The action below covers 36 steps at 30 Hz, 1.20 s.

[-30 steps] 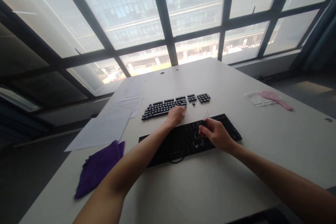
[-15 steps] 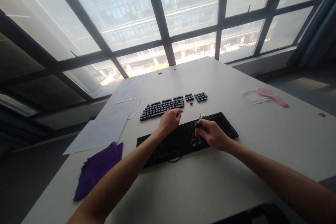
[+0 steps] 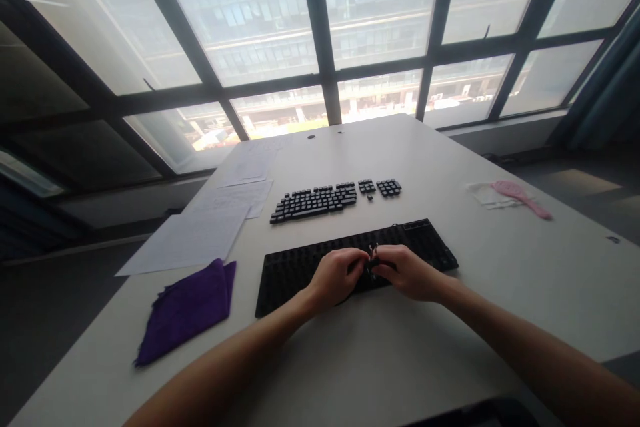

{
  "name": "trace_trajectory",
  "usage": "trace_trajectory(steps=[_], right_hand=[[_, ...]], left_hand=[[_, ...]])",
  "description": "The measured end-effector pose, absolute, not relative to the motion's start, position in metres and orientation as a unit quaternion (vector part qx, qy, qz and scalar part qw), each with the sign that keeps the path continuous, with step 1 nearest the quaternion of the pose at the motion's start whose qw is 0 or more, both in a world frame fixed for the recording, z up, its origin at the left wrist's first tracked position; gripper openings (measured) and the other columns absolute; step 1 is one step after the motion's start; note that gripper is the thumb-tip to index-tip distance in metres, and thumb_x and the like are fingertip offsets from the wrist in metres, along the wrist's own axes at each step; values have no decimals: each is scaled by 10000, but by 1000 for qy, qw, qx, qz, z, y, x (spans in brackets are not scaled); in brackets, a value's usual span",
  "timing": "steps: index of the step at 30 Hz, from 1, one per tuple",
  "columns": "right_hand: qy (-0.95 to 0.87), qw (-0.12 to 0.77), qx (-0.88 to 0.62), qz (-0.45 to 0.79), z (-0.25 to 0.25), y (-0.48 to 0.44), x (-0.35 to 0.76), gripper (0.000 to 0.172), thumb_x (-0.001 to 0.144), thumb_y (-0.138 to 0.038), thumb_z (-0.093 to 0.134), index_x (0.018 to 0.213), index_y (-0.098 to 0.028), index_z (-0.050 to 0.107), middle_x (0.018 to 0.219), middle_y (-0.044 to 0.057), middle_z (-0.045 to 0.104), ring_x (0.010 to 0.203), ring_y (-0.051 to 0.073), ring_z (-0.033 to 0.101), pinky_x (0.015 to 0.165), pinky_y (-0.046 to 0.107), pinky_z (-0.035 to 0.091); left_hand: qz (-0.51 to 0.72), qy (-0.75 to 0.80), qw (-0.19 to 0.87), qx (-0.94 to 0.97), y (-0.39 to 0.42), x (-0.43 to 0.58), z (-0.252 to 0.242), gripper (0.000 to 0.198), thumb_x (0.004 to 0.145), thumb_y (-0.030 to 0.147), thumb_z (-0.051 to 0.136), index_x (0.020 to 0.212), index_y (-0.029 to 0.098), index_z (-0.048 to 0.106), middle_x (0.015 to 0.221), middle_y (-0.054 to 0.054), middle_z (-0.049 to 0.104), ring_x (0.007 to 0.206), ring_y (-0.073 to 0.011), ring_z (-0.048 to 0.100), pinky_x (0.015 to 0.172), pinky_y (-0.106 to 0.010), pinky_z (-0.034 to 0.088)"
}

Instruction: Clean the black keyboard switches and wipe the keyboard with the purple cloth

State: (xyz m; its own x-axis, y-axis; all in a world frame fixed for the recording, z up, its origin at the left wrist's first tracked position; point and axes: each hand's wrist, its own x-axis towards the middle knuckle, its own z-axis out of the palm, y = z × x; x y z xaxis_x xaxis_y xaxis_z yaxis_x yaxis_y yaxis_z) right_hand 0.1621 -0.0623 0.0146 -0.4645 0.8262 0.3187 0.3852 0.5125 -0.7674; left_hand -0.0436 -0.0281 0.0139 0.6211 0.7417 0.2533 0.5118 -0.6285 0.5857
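Over the tabletop (image 3: 385, 153), left hand (image 3: 338, 275), its hold unclear, and right hand (image 3: 406, 273), gripping one blurred tool (image 3: 373, 255), partly hide one keyboard base (image 3: 287, 277) beneath.

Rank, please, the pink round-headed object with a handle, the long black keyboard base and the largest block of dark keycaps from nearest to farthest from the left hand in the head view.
From the left hand:
1. Long black keyboard base: directly beneath it.
2. Largest block of dark keycaps: ahead, beyond the base.
3. Pink round-headed object: off to the right.
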Motion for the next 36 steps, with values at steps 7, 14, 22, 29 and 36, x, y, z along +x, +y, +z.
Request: trace_trajectory(steps=[7,14,22,29,36], right_hand=[[-861,299,-339,232,16,-65,166,180,950,-176,505,948,-205,682,873,65,646,807,193,595,750,311,474],[-824,336,-348,296,14,-61,169,184,929,-187,526,855,-196,695,856,66,686,779,198,620,740,324,497],[-676,432,-443,401,6,-62,159,104,856,-209,596,759,-179,621,701,16,659,654,171,603,597,278,471],[-589,490,-438,471,4,-57,159,174,868,-336,643,804,-182,593,714,38,708,574,158,612,554,283,489],[-559,546,-464,417,3,-56,159,223,875,-384,654,791,-185,594,713,42,700,575,160,588,554,291,473]], left_hand=[[212,296,218,905,-35,-47,23,186,787,139,589,931,219,676,897,-33,662,869,-191,600,774,-284,473],[195,294,219,910,-35,-44,25,146,779,256,691,917,226,653,925,-30,663,881,-200,589,792,-302,478],[216,349,185,893,-36,-35,6,191,755,375,777,825,217,694,857,-32,668,819,-199,581,722,-313,457],[256,347,253,866,-37,-37,6,59,839,269,697,810,230,731,834,-26,708,808,-188,596,794,-338,469],[278,365,250,853,-39,-36,7,120,871,217,648,980,228,697,935,-29,687,870,-179,618,805,-308,484]])
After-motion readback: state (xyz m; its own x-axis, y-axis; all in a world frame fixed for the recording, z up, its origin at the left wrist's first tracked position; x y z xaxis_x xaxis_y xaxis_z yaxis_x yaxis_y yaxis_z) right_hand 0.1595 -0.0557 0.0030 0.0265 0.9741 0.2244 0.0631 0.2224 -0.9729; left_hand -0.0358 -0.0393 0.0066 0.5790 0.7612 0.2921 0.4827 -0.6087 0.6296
